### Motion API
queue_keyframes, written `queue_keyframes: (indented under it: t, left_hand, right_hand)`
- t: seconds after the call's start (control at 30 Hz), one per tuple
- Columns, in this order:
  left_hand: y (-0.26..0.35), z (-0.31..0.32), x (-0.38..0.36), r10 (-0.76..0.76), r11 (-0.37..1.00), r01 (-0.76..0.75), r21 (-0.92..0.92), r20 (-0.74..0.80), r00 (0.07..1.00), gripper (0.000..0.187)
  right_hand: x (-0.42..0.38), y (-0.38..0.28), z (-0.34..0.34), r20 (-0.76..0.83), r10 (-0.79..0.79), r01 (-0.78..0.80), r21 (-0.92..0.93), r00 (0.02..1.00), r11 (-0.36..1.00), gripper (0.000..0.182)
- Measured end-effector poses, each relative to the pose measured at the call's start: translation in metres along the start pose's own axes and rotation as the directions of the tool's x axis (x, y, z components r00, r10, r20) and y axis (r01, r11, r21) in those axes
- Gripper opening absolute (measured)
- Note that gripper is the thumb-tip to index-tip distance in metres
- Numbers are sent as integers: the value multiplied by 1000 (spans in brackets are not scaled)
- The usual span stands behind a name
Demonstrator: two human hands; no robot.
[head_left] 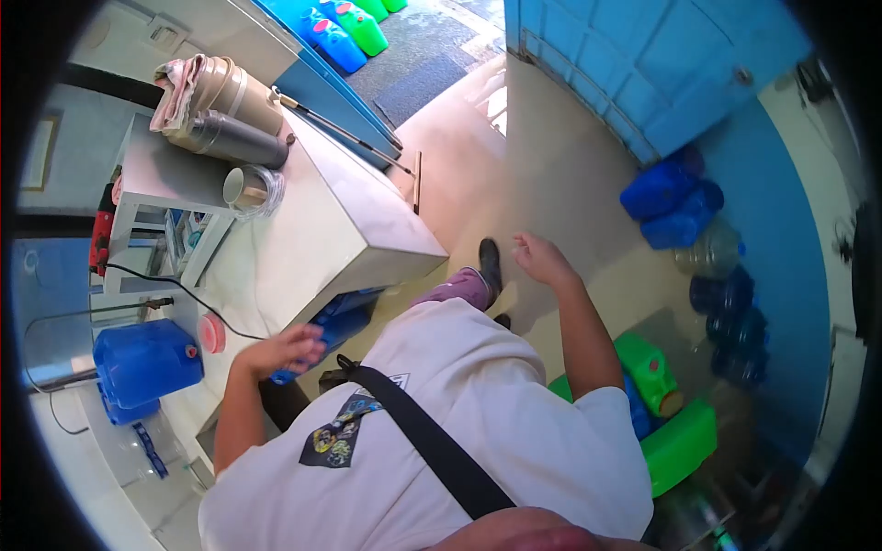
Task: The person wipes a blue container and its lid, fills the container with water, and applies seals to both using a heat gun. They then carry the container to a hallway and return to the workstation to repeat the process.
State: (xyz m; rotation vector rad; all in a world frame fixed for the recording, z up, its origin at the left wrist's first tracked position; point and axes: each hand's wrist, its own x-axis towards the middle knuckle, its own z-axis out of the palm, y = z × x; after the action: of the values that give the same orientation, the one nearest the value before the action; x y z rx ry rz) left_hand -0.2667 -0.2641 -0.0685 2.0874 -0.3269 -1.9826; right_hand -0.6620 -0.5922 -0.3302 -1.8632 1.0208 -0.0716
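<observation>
My left hand (pixel 290 348) is raised at the lower left, beside the front edge of the white counter (pixel 303 220), with its fingers apart and nothing in them. Below it, a blue container (pixel 340 326) shows partly under the counter. My right hand (pixel 540 258) hangs over the beige floor (pixel 551 174), close to my dark boot (pixel 491 264). Its fingers are loosely curled, and whether they hold anything is too small to tell. On the counter near my left hand lie a pink round lid (pixel 212 332) and a black cable (pixel 184 288).
A blue jug (pixel 147 363) sits at the left. A grey flask (pixel 239 138) and mug (pixel 243 187) stand on the counter; a squeegee (pixel 417 184) leans by its end. Green containers (pixel 680 445) are at the lower right, blue jugs (pixel 657 193) along the wall, an open blue door (pixel 634 64) ahead.
</observation>
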Motion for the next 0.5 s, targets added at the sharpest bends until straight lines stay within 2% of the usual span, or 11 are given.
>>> queue_keyframes:
  t: [0.03, 0.07, 0.13, 0.2, 0.27, 0.33, 0.4, 0.47, 0.5]
  left_hand:
    - [38, 5, 18, 172, 984, -175, 31, 81, 982, 50]
    - [75, 10, 38, 341, 935, -352, 48, 163, 926, 55]
    - [164, 32, 70, 489, 849, -520, 100, 227, 842, 53]
    - [238, 34, 125, 568, 775, -629, 58, 373, 734, 55]
    - [310, 32, 186, 534, 768, -626, 133, 406, 741, 50]
    - [378, 27, 268, 561, 697, -691, 191, 455, 692, 50]
    - [437, 25, 354, 498, 794, -565, 225, 292, 816, 52]
    - [479, 23, 409, 592, 689, -511, 514, 8, 806, 58]
    - [501, 23, 418, 595, 700, -513, 496, -9, 803, 58]
  right_hand:
    - [20, -2, -15, -23, -20, 21, 73, 1000, 997, 39]
    - [41, -2, -32, -48, -37, 44, 142, 998, 989, 37]
    - [76, 41, -54, -34, -9, 10, 26, 999, 1000, 35]
    - [105, 146, -66, 2, 77, -75, -166, 997, 983, 34]
    - [66, 230, -95, -66, 351, -355, -280, 934, 892, 34]
    - [21, 280, -116, -44, 545, -531, -303, 837, 791, 35]
    - [13, 271, -135, 30, 649, -611, -307, 760, 729, 35]
    - [42, 259, -153, 48, 683, -656, -234, 729, 717, 35]
    - [63, 250, -168, 42, 688, -669, -198, 725, 717, 35]
